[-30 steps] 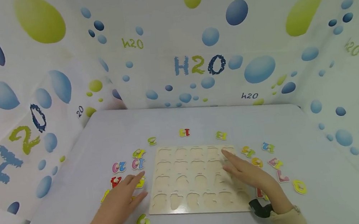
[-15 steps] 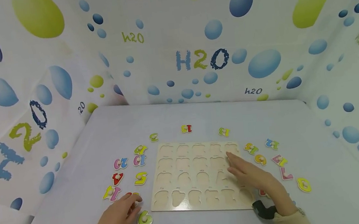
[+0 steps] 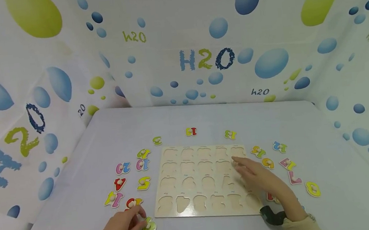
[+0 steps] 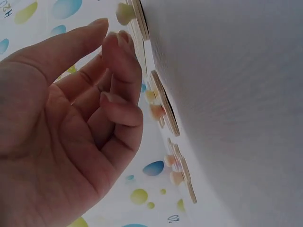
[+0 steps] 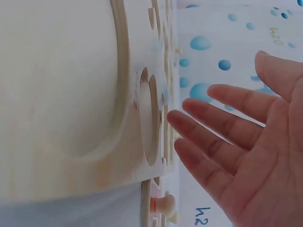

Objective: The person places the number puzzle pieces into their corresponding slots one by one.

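Observation:
My left hand (image 3: 123,224) is at the front left, fingers loosely curled. In the head view its fingertips overlap the edge of a green number piece (image 3: 149,227) shaped like a 9 or 6. The left wrist view has the piece's round knob (image 4: 125,14) just beyond thumb and fingertips, nothing pinched between them. A red-and-yellow number piece (image 3: 133,203) lies partly hidden behind that hand. My right hand (image 3: 255,173), fingers extended, hovers over the right side of a wooden puzzle board (image 3: 187,217) with number-shaped recesses. It holds nothing and hides some recesses.
Several knobbed number pieces flank the board: a red 4 (image 3: 120,184) and a yellow 5 (image 3: 143,183) on the left, a pink 7 (image 3: 294,178) and a yellow 0 (image 3: 313,189) on the right. A red-and-yellow 18 (image 3: 191,131) lies behind it. Patterned curtains (image 3: 162,28) surround the white table (image 3: 205,120).
My left hand has moved back and down from the yellow 5 to the green number piece, fingers curling more. My right hand stays over the board's right side. The view shifts slightly.

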Demonstrator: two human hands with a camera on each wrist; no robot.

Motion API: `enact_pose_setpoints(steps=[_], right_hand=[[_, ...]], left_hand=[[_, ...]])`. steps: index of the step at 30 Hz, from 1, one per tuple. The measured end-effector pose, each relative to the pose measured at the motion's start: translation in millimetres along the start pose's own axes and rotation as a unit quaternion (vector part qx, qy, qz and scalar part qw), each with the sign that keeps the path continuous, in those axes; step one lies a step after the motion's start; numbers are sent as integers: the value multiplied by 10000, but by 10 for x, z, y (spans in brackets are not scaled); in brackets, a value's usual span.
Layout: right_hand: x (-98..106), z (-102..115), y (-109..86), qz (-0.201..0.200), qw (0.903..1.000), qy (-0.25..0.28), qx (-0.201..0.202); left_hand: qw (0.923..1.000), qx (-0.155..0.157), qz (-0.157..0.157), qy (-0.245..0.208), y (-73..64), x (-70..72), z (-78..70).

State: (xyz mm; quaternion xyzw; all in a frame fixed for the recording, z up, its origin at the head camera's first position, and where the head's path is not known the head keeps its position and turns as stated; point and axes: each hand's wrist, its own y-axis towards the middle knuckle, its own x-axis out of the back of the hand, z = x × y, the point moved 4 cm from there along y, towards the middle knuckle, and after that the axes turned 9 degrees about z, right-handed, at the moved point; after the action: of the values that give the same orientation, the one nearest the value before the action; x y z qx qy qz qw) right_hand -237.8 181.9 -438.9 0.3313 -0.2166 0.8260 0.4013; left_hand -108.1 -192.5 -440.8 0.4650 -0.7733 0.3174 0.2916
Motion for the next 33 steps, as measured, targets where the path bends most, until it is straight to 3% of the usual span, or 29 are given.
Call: enact_pose_setpoints(steps=[3,8,16,24,33], right_hand=[[16,-1,13,-53,9996,279,93],[6,-40,69,192,9975,618,296],[-17,-182,54,490,9855,1623,-20],[-64,-194,-3,441,9860,1603,-138],[-45,-149,12,298,9893,1426,2]], left_hand=[[9995,-191,203,-135,16,-29,9],[9990,-307,329,52,41,-60,13],[9982,-388,436,-131,79,-73,1],[9963,-521,552,-406,62,-99,-25],[9961,-167,642,-583,47,-44,2]])
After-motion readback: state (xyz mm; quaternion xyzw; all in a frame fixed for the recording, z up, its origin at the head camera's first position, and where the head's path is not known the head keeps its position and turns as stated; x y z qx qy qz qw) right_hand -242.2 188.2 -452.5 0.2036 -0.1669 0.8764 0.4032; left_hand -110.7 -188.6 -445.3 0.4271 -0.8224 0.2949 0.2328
